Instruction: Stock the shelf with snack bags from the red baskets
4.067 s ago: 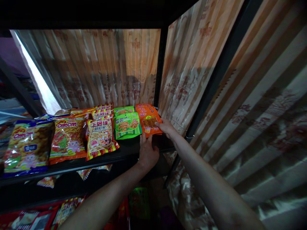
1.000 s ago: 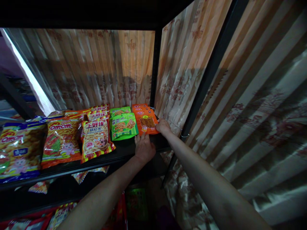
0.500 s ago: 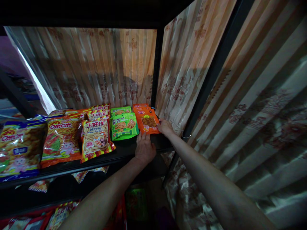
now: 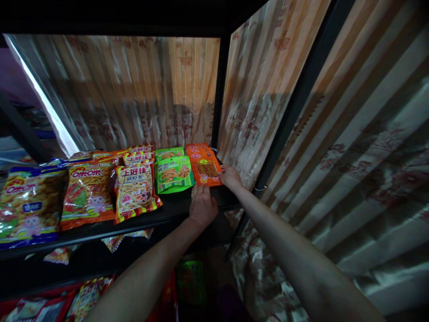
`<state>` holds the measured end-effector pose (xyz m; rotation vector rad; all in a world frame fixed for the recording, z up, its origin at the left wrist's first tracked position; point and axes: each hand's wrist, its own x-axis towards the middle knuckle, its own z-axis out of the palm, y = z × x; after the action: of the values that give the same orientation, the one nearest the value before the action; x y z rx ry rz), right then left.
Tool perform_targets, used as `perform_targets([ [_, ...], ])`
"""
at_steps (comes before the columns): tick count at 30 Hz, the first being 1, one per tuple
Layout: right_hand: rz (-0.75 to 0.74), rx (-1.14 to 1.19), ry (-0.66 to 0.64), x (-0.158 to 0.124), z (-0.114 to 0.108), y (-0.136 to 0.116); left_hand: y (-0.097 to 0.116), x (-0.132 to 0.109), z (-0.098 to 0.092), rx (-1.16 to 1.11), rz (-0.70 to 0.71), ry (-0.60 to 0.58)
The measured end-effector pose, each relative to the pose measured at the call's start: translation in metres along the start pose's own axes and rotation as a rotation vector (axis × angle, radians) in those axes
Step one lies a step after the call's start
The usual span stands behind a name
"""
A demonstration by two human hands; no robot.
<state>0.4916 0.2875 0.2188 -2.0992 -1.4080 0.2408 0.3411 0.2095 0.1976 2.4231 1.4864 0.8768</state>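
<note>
Overlapping orange snack packets (image 4: pixel 207 169) lie at the right end of the black shelf (image 4: pixel 167 206). My left hand (image 4: pixel 202 206) rests at their front lower edge, its fingers pointing forward and close together; whether they pinch the edge is hidden. At the packets' right side is my right hand (image 4: pixel 231 178), its fingers bent against the front right corner. Green packets (image 4: pixel 173 174) stand just left of the orange ones, near my left fingertips. Further left is a row of red and yellow prawn cracker bags (image 4: pixel 136 193).
Large orange bags (image 4: pixel 87 192) and a blue-edged bag (image 4: pixel 30 208) fill the shelf's left part. Pleated curtains (image 4: pixel 134 89) hang behind and to the right. A black post (image 4: pixel 291 107) slants past my right forearm. More packets (image 4: pixel 90 297) lie on a lower level.
The view has shifted slightly. Both hands keep nearly the same places at the orange packets, whose stack looks a little more spread toward the back.
</note>
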Motion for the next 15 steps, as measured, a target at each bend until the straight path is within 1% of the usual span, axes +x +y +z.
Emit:
perform_targets([
  [5, -0.005, -0.049, 0.016, -0.005, 0.000, -0.002, -0.002, 0.000, 0.001, -0.030, 0.000, 0.000],
  [8, -0.010, -0.088, 0.041, -0.012, -0.003, -0.005, -0.005, 0.000, 0.001, -0.042, 0.043, 0.034],
  [10, -0.054, -0.108, 0.080, -0.020, -0.007, -0.008, -0.007, -0.004, -0.001, -0.059, 0.127, 0.065],
  [12, -0.157, -0.086, 0.147, -0.036, -0.011, -0.014, -0.009, -0.015, -0.004, -0.102, 0.270, 0.074],
  [14, -0.292, -0.008, 0.231, -0.062, -0.013, -0.022, -0.013, -0.037, -0.008, -0.171, 0.408, 0.068],
  [15, -0.357, 0.046, 0.269, -0.080, -0.013, -0.027, -0.017, -0.053, -0.009, -0.210, 0.447, 0.065],
])
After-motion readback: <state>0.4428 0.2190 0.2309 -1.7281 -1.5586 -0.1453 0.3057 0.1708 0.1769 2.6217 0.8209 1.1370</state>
